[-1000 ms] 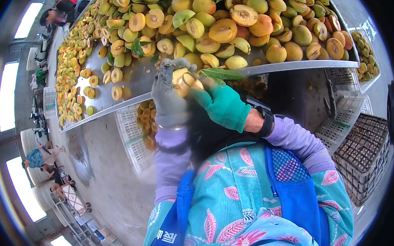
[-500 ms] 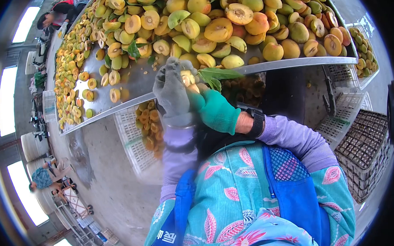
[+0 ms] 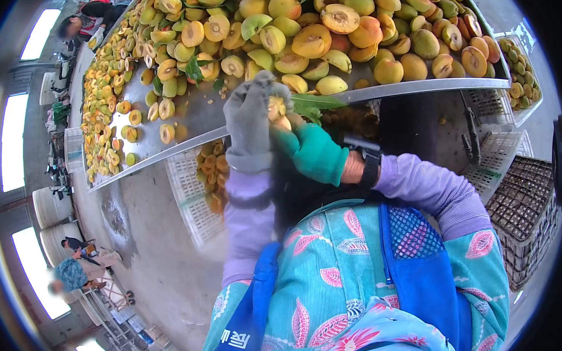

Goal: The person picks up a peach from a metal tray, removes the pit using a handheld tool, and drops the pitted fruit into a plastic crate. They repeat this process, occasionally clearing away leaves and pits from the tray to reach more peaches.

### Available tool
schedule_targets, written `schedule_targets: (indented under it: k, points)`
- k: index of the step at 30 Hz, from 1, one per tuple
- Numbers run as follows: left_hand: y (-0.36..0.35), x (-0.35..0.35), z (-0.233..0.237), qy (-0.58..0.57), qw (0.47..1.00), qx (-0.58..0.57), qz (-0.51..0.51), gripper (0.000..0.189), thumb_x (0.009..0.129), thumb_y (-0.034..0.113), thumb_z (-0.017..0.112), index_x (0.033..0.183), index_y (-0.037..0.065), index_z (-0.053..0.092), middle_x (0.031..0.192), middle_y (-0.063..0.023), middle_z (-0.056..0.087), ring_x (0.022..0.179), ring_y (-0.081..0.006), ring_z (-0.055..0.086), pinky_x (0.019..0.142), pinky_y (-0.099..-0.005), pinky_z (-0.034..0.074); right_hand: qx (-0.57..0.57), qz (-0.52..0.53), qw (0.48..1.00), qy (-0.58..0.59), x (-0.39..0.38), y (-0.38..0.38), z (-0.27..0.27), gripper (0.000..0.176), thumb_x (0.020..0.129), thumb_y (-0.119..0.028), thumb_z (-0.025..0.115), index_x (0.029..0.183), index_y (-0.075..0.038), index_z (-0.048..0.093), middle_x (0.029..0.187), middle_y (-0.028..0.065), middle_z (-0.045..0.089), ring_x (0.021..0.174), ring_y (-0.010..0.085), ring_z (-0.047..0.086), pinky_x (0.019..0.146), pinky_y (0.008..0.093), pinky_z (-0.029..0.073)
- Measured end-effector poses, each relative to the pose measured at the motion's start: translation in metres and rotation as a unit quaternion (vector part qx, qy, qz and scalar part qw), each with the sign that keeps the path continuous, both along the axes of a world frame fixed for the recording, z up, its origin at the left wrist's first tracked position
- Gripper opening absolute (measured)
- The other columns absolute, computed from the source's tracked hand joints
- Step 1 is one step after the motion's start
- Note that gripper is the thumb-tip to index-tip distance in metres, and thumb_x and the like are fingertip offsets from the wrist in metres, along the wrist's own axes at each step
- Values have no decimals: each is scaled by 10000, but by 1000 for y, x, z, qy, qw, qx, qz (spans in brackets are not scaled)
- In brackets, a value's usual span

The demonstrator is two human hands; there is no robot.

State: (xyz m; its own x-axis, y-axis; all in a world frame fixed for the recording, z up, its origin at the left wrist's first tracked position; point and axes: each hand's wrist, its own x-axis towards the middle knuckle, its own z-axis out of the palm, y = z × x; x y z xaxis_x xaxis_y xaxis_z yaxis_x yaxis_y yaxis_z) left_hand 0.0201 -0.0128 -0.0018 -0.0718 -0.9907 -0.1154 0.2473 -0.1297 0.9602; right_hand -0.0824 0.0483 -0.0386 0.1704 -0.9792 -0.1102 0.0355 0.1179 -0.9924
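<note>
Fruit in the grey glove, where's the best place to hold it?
Probably by its round skin side, wrapped from the left, as the left hand does now. The fruit is small and curved, so it sits in a cupped palm, and its cut face seems bare toward the right hand.

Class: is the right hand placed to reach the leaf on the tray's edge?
Probably yes: the right hand sits just below the leaf, nothing between, though it is touching a fruit.

The left hand (image 3: 248,124) has risen slightly, seemingly closing tighter around the fruit (image 3: 277,109).
</note>
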Motion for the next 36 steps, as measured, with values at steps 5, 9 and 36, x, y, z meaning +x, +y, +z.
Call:
schedule_targets:
  k: [5,9,36]
  points:
    - [-8,-5,-10,31,998,-44,-12,282,973,231,508,874,-18,596,709,-120,641,589,-156,568,562,-267,468,52,-54,993,-88,2,1,21,342,988,-293,488,1060,34,558,869,139,623,778,229,546,739,358,455]
    - [-6,-8,-15,15,998,-23,60,308,978,264,513,861,-7,601,696,-120,640,580,-164,577,533,-274,472,-2,-80,991,-103,17,-1,-4,325,988,-282,493,1061,28,559,863,109,613,795,220,536,754,356,447]
    - [-18,-5,-20,36,975,-47,-213,413,965,405,486,782,38,530,653,-180,575,559,-255,564,523,-356,492,344,174,769,-509,-22,0,20,391,989,-482,396,821,-144,497,531,-32,440,392,124,419,378,294,360]
